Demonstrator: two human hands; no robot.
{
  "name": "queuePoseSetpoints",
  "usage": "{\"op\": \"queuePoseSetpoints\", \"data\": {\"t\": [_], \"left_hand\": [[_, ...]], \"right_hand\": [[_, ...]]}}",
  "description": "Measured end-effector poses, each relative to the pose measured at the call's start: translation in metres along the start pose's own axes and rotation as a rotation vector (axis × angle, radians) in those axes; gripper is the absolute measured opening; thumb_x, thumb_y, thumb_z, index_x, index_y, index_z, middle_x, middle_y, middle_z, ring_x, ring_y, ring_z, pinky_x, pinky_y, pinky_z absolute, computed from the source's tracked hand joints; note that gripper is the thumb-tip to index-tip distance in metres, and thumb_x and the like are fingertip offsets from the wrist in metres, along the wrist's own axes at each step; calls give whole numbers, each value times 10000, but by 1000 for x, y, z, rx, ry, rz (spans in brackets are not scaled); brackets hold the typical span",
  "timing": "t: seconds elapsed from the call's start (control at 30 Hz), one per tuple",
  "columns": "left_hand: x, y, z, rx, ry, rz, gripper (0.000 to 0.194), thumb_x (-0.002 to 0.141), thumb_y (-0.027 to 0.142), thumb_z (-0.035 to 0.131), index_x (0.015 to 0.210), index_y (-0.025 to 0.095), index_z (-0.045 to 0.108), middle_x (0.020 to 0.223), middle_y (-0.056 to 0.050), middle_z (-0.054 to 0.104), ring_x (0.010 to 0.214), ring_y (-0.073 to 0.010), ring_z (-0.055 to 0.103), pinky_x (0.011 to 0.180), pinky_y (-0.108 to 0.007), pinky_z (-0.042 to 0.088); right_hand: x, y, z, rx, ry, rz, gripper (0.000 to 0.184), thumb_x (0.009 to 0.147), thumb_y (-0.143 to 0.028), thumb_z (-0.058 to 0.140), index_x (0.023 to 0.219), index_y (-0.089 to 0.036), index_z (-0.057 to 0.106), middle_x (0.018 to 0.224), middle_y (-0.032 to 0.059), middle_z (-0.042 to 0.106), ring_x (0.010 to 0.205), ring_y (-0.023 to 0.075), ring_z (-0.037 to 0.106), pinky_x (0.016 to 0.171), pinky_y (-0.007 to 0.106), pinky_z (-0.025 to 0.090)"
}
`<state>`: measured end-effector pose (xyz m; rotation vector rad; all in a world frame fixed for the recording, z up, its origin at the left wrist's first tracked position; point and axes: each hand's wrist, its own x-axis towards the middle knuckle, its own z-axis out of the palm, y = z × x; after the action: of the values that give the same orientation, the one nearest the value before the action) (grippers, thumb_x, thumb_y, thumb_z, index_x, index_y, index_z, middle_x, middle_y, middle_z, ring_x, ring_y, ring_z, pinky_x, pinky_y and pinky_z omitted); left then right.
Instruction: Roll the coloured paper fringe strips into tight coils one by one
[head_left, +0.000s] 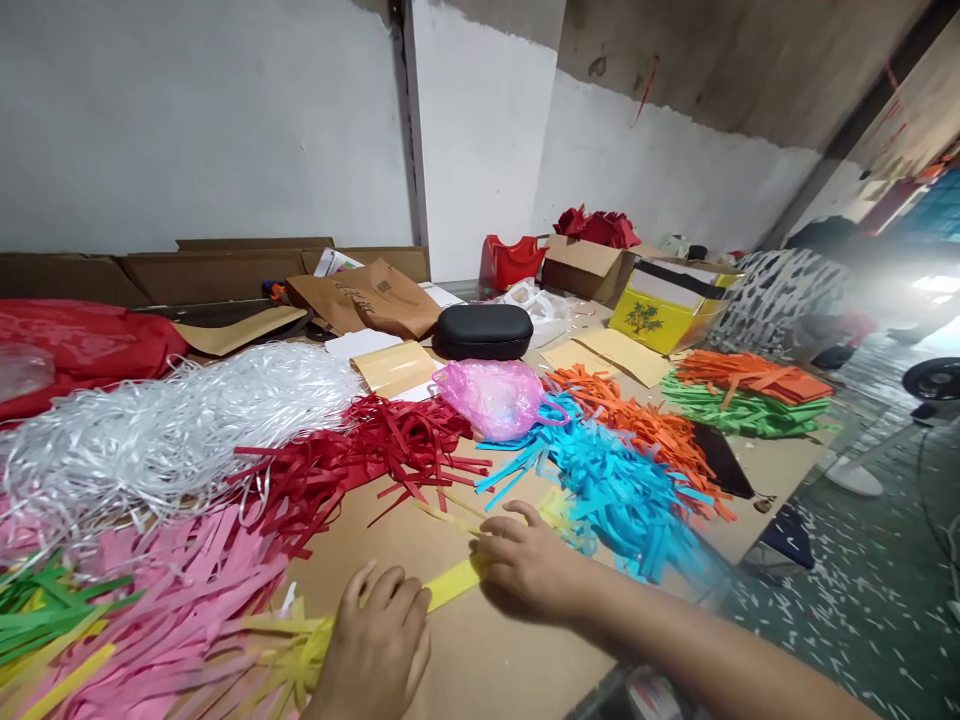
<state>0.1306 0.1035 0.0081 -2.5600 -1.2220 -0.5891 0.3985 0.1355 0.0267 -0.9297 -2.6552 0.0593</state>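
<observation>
Pink shredded-paper fringe (172, 600) lies beside the left hand (375, 640), whose curled fingers (390, 590) grip one end of a narrow yellow paper strip (454, 583) on the brown cardboard bench (480, 665); the right hand's (529, 565) half-closed fingers (502, 535) hold its other end.

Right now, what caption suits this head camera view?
Left hand and right hand touch a yellow paper strip on brown card amid colored paper fringes.
</observation>
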Motion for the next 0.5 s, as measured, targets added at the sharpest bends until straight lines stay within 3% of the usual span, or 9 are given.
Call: {"op": "queuePoseSetpoints", "data": {"t": [0.13,0.23,0.33,0.4,0.5], "left_hand": [[10,4,-3,-7,-34,-23,215,850,118,532,889,212,722,846,-17,732,947,-247,640,1073,-495,287],[8,3,1,-7,-31,-33,239,873,86,520,863,222,716,826,-3,727,922,-237,645,1058,-485,301],[-3,-5,5,-17,-18,-31,251,917,89,509,873,238,707,821,19,728,927,-223,651,1063,-476,295],[-11,-15,5,-65,-5,2,213,928,121,545,922,270,696,833,61,733,910,-191,660,1046,-436,287],[-22,-27,7,-153,-1,-27,79,928,242,638,935,306,684,844,107,736,834,-147,667,951,-381,290]], "right_hand": [[10,1,-4,112,14,128,122,975,-322,617,1038,-237,677,1172,38,738,1267,256,521,1079,451,286],[19,-12,1,66,43,108,243,945,-349,648,1156,-228,655,1170,62,720,1191,259,538,1053,452,292],[23,-20,16,-36,-7,27,179,1026,-261,527,977,-201,688,942,53,736,956,214,572,934,423,314],[21,-15,25,11,-31,75,251,1034,-277,534,856,-194,691,841,37,721,870,193,562,864,401,306],[17,-1,30,187,-39,202,192,982,-356,645,881,-210,720,892,14,727,882,177,570,836,369,299]]}}
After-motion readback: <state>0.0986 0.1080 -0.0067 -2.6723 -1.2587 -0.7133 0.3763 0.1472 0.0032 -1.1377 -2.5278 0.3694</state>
